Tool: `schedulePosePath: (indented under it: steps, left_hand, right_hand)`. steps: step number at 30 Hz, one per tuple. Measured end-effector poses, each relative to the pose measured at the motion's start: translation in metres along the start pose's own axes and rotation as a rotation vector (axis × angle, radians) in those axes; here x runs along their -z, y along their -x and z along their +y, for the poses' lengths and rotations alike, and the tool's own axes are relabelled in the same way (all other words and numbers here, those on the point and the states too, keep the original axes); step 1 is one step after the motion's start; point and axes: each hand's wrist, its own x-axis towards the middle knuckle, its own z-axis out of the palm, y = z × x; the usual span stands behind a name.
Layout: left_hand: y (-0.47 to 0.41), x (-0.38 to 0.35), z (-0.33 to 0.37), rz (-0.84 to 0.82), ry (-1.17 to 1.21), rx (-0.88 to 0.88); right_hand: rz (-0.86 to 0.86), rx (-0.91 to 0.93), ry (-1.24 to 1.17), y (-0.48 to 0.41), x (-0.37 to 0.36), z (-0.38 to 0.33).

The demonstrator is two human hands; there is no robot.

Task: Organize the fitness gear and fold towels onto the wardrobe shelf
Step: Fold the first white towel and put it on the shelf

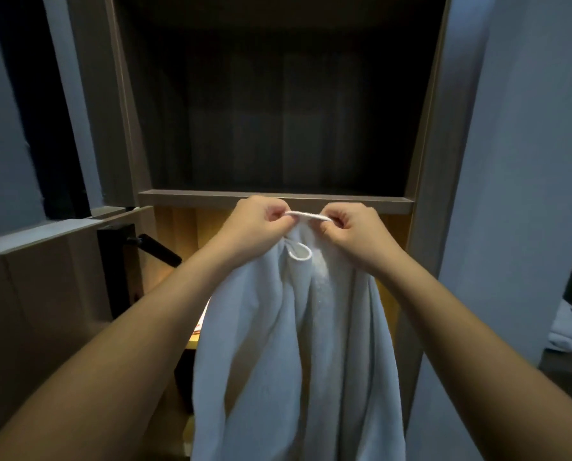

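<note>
Head view: left hand and right hand pinch, fingers clamped, the top hem of a white towel, hung at full length before the wardrobe shelf, probably to find corners for folding.

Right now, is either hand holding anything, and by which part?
Both. The left hand and right hand pinch the white towel along its top hem, close together, and the rest hangs down in front of the wardrobe shelf.
</note>
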Motion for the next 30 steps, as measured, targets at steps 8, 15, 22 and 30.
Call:
schedulePosePath:
  steps: [8, 15, 22, 30]
  left_hand:
    - [0.01, 0.007, -0.045, 0.299, -0.279, 0.204]
    - [0.036, -0.051, -0.036, -0.176, -0.328, -0.102]
    - [0.037, -0.059, -0.045, -0.298, -0.022, -0.086]
    - [0.04, -0.046, -0.042, 0.041, -0.103, -0.065]
  right_hand:
    - [-0.019, -0.335, 0.12, 0.042, -0.014, 0.06]
    - [-0.208, -0.197, -0.049, 0.04, -0.025, 0.031]
    - [-0.409, -0.154, -0.086, 0.05, -0.017, 0.03]
    - [-0.294, -0.36, 0.321, 0.056, -0.022, 0.06]
